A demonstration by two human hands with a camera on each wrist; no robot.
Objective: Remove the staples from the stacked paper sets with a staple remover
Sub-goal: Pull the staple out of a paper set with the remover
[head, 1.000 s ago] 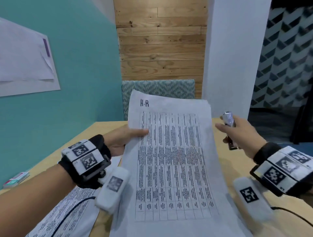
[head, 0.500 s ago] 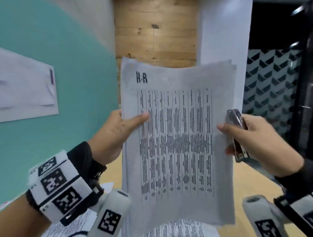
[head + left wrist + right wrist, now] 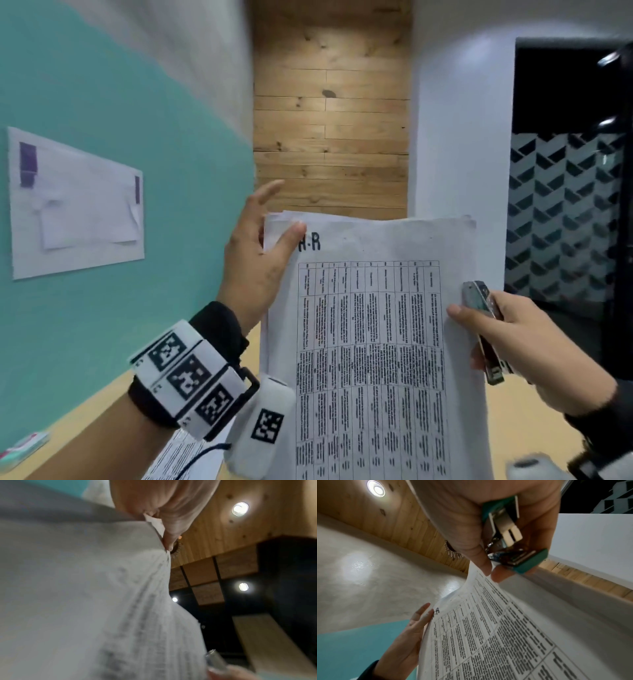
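I hold a stapled paper set (image 3: 370, 342), printed with a table and headed "H-R", upright in front of me. My left hand (image 3: 281, 222) pinches its top left corner, thumb on the front, fingers behind, index finger raised; the left wrist view shows the same pinch on the paper set (image 3: 85, 588). My right hand (image 3: 479, 329) grips a metal and teal staple remover (image 3: 483, 308) and also pinches the sheet's right edge between thumb and finger. In the right wrist view the staple remover (image 3: 510, 534) lies in my palm above the paper set (image 3: 505, 635). No staple is visible.
Another printed paper set (image 3: 178, 455) lies on the wooden table (image 3: 507, 428) below my left wrist. A small box (image 3: 24, 448) sits at the table's left edge. A teal wall with a taped sheet (image 3: 78, 205) is on the left, a white pillar (image 3: 459, 137) behind.
The paper set was lifted off the table and stood upright. My left hand has slid from the middle of the left edge up to the top left corner. My right hand stays on the right edge.
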